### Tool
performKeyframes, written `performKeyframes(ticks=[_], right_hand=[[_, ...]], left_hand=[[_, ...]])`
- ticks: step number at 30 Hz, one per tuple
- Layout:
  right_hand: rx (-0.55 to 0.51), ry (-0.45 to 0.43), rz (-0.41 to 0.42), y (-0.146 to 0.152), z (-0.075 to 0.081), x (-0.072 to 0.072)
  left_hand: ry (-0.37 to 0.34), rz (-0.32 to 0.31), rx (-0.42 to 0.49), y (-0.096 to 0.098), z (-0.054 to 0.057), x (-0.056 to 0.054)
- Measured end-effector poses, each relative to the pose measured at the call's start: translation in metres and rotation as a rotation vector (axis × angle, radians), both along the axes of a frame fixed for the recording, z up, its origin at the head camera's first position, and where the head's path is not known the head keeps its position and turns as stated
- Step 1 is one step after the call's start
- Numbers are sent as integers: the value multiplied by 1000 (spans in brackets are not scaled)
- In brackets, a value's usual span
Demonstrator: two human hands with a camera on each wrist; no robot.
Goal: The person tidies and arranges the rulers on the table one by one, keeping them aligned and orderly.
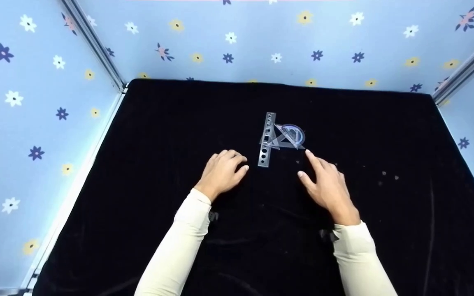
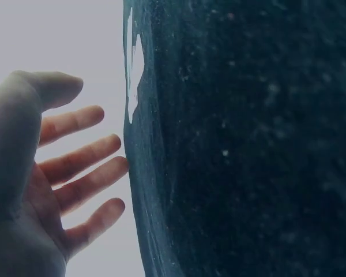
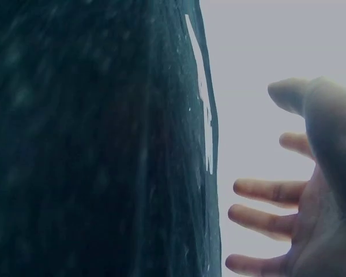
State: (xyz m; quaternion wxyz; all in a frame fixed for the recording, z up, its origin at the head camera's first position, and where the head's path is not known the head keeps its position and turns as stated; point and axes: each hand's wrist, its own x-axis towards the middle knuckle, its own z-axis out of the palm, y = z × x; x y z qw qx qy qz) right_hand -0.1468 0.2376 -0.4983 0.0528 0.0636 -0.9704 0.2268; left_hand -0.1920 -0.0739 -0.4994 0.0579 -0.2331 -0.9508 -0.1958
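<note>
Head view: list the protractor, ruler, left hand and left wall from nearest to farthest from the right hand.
1. Protractor, just beyond the right hand.
2. Ruler, left of the protractor.
3. Left hand, on the ruler's other side.
4. Left wall, far left.

Blue flower-patterned walls (image 1: 255, 39) with metal posts (image 1: 95, 44) at the corners surround a black cloth (image 1: 377, 127).
</note>
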Motion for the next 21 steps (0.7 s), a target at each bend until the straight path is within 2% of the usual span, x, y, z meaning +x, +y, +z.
performKeyframes(ticks=[13, 21], right_hand=[[-59, 20, 6, -21, 5, -10], [-103, 36, 19, -32, 6, -16]], left_hand=[[-3, 66, -35, -2, 1, -1], [-6, 88, 10, -3, 6, -4]])
